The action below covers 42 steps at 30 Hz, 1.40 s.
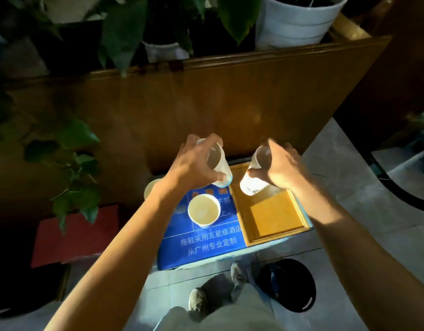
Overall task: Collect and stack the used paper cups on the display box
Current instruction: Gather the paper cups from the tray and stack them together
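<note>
My left hand grips a white paper cup, tilted, above the back of the blue display box. A second white paper cup, also tilted, is held in my right hand over the yellow wooden tray on the box's right half. An upright paper cup stands open on the blue printed top. Another cup's rim peeks out behind my left forearm at the box's left edge.
A wooden partition rises right behind the box, with potted plants above it and leaves at the left. A red box lies lower left. A black bin stands on the tiled floor beside my shoes.
</note>
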### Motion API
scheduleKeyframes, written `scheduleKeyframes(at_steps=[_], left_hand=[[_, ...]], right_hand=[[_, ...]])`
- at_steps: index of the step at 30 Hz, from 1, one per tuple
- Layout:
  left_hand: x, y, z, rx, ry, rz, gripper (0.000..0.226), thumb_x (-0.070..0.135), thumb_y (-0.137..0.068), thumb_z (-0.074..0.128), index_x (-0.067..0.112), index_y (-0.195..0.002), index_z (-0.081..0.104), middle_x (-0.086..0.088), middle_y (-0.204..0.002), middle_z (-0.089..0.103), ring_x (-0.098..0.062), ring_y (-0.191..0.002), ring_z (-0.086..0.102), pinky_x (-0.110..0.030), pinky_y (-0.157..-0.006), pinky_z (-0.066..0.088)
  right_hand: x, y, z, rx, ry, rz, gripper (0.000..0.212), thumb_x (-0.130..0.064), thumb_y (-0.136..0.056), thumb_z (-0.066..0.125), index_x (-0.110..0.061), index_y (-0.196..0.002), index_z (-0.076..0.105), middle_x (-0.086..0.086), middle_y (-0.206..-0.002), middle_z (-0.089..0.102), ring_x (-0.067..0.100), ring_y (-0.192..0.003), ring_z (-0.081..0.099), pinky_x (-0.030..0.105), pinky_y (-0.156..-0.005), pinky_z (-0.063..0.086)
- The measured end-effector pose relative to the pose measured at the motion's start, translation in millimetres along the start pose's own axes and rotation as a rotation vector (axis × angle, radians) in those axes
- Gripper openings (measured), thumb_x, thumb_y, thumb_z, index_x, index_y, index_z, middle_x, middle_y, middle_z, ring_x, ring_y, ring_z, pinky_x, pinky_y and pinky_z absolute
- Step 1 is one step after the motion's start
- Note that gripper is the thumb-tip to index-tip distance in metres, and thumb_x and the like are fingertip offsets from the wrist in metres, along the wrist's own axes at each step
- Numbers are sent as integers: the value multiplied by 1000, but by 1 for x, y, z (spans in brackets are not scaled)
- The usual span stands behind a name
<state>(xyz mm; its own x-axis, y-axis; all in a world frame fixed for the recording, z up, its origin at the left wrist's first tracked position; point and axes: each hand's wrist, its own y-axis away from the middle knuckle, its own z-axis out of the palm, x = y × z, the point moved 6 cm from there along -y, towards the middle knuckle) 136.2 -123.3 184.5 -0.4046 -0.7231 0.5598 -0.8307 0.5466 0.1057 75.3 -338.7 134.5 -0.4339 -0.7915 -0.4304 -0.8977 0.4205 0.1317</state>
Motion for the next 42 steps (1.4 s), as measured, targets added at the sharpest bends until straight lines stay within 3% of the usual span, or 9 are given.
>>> scheduleKeyframes(at_steps=[3,6,9,12,19,24,31,37,42], left_hand=[[-12,28,-27,63,1,-4,70,43,-59,84,50,-112,39,-1,-126,41,-25,-112,47,-30,-80,42],[-23,51,-49,116,-15,-15,72,42,-59,85,52,-113,38,-1,-130,41,-27,-113,47,-29,-79,42],[-38,71,-68,158,-53,-30,72,40,-59,84,52,-114,39,-2,-131,41,-30,-116,47,-35,-83,46],[-53,85,-79,176,-95,-43,72,40,-58,81,51,-116,39,-4,-127,39,-32,-115,45,-44,-90,50],[-89,87,-67,118,-205,-132,75,34,-59,82,46,-119,40,-6,-129,38,-33,-117,42,-43,-83,47],[-106,82,-42,26,-223,-188,73,30,-60,83,41,-120,43,-9,-131,38,-37,-119,42,-45,-83,50],[-119,86,-15,-65,-211,-242,70,33,-60,83,43,-116,43,-9,-129,41,-38,-120,44,-46,-88,50],[-120,89,-12,-84,-202,-263,74,34,-59,84,43,-119,43,-9,-128,41,-39,-120,44,-48,-91,50],[-121,95,-7,-123,-208,-262,73,35,-60,84,44,-120,43,-9,-124,41,-38,-117,45,-49,-92,52]], right_hand=[[-26,22,-6,52,-46,-34,80,-63,-48,80,-43,-110,34,6,-120,56,30,-103,53,27,-63,34],[-56,46,-10,96,-3,-74,77,-53,-53,82,-43,-114,36,5,-122,55,31,-108,53,25,-65,29],[-85,70,-14,128,9,-116,74,-49,-54,81,-43,-113,38,-1,-108,52,22,-92,49,17,-51,19],[-108,87,-10,92,-29,-164,68,-52,-52,81,-43,-107,42,-5,-100,49,19,-83,47,17,-48,23],[-119,91,42,-31,-128,-163,71,-58,-48,83,-44,-104,42,-4,-105,50,21,-91,46,20,-53,27],[-115,83,74,-76,-111,-162,85,-62,-43,81,-41,-114,38,0,-116,55,28,-101,54,33,-63,45],[-104,79,95,-141,-57,-119,85,-37,-54,89,-35,-117,32,12,-125,57,39,-116,53,55,-87,50],[-95,71,105,-199,31,-80,76,-26,-84,71,-28,-146,28,15,-141,43,33,-128,42,43,-101,41],[-106,86,93,-245,94,-177,62,-47,-69,73,-30,-122,46,6,-117,55,28,-104,55,28,-71,43]])
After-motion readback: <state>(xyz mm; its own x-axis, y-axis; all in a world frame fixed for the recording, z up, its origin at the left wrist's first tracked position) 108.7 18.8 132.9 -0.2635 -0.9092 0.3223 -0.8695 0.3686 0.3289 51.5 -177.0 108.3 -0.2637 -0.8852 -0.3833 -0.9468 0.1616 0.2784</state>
